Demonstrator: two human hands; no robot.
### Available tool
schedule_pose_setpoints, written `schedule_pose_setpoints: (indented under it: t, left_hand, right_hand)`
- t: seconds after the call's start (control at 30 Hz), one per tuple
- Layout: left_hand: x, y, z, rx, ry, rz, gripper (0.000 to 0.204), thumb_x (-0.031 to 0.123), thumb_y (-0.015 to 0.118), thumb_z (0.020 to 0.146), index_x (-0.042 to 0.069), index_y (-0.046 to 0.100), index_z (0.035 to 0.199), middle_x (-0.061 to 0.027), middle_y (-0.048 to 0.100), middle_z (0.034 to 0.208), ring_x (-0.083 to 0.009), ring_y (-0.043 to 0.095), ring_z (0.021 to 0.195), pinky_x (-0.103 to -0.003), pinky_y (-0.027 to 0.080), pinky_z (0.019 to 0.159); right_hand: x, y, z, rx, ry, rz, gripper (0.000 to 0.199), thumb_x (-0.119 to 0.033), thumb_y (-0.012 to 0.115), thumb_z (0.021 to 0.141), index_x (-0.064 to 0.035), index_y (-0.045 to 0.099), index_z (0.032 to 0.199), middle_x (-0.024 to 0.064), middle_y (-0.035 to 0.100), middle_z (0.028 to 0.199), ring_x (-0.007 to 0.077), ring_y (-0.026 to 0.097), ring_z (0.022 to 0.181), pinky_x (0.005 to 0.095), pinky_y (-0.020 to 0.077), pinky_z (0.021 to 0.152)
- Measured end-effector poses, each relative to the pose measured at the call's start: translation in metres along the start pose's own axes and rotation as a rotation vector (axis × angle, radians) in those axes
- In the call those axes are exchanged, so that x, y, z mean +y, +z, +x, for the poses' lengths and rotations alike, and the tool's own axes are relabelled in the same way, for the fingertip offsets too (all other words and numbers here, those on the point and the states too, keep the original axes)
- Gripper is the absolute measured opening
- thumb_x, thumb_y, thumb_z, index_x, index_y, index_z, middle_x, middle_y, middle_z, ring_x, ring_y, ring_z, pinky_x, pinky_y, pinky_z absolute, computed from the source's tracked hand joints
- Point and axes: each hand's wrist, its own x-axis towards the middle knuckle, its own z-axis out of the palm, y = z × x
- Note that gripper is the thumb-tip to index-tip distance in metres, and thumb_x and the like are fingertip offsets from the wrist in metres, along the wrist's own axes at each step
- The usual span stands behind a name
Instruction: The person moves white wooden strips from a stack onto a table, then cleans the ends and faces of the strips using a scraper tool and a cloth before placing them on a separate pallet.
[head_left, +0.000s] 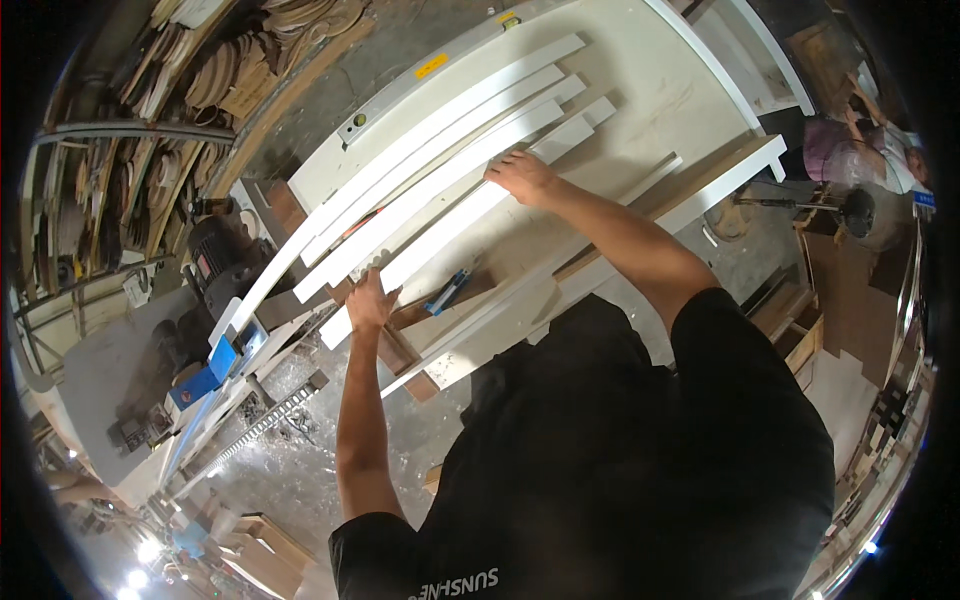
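Several long white strips lie side by side on a pale worktable (650, 110), running from near left to far right. My left hand (370, 302) is closed around the near end of one white strip (440, 243), thumb on its right side. Farther along the same strip, my right hand (522, 178) grips it with fingers curled over the far edge. Just beyond it lies another wide white strip (430, 185), close to my fingers. A thin red item (360, 224) shows between strips. Right of my left hand rests a small blue tool (447, 292), its exact kind unclear.
A long spirit level (430, 95) lies along the table's far side. White-edged boards (715, 185) stand at the right. Past the table's left end are a dark motor (212, 255) and blue machine parts (205, 380). Racks hold curved wood pieces (235, 75). Another person (850, 150) is far right.
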Motion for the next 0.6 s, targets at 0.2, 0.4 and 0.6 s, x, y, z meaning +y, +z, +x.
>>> schedule_pose_setpoints:
  t: [0.2,0.4,0.6]
  left_hand:
    - [0.013,-0.028,-0.025,0.067,0.036,-0.024,0.056,0.032,0.093,0.077,0.010,0.062,0.118,-0.0176,0.077,0.101,-0.0404,0.076,0.094,-0.052,0.062,0.082]
    - [0.037,-0.032,-0.061,0.056,0.054,-0.010,0.052,0.032,0.092,0.077,0.011,0.065,0.117,-0.0160,0.078,0.102,-0.0389,0.077,0.092,-0.051,0.062,0.082]
    - [0.058,-0.028,-0.088,-0.054,-0.022,-0.104,0.054,0.033,0.093,0.076,0.015,0.065,0.119,-0.0130,0.078,0.100,-0.0378,0.077,0.091,-0.052,0.063,0.078]
  right_hand:
    - [0.003,-0.009,-0.022,0.149,-0.040,0.169,0.041,0.001,0.070,0.083,-0.0081,0.066,0.122,0.0114,0.072,0.118,0.0326,0.067,0.117,0.0461,0.0496,0.106]
    - [0.003,-0.008,-0.049,0.024,-0.030,0.186,0.041,-0.001,0.073,0.081,-0.0079,0.066,0.121,0.0108,0.072,0.112,0.0332,0.068,0.113,0.0453,0.0500,0.105]
    - [-0.006,-0.020,-0.071,-0.159,-0.037,0.172,0.053,-0.019,0.086,0.076,-0.0072,0.066,0.123,0.0114,0.069,0.124,0.0324,0.066,0.119,0.0462,0.0495,0.108]
